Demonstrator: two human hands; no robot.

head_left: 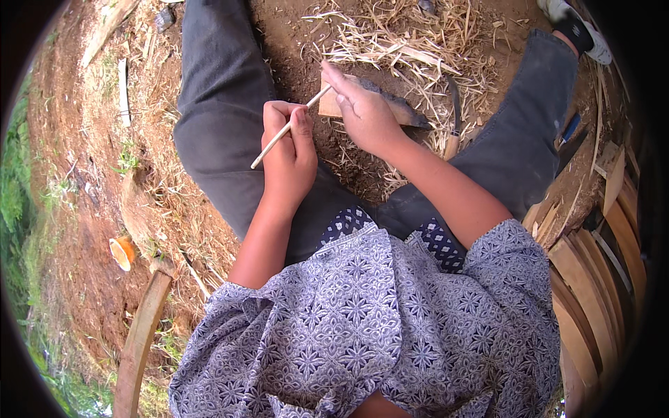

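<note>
A thin pale stick [273, 143] slants between my hands, its near end sticking out past my left hand [289, 150]. The fingers of that hand are wrapped round it, thumb on top. My right hand [366, 115] lies flat with fingers stretched out, the stick's far end meeting it by the thumb side; whether it presses on the stick I cannot tell. Below and behind my right hand is a wooden block [398, 107], partly hidden by it. To its right, a knife with a dark curved blade [456, 104] and wooden handle [452, 145] lies near my leg.
Wood shavings [418, 42] cover the soil between my legs. Several long wooden boards [589, 279] are piled at the right. At the left are another timber piece [143, 341], an orange cup-like object [122, 252] and a pale strip [124, 90] on the ground.
</note>
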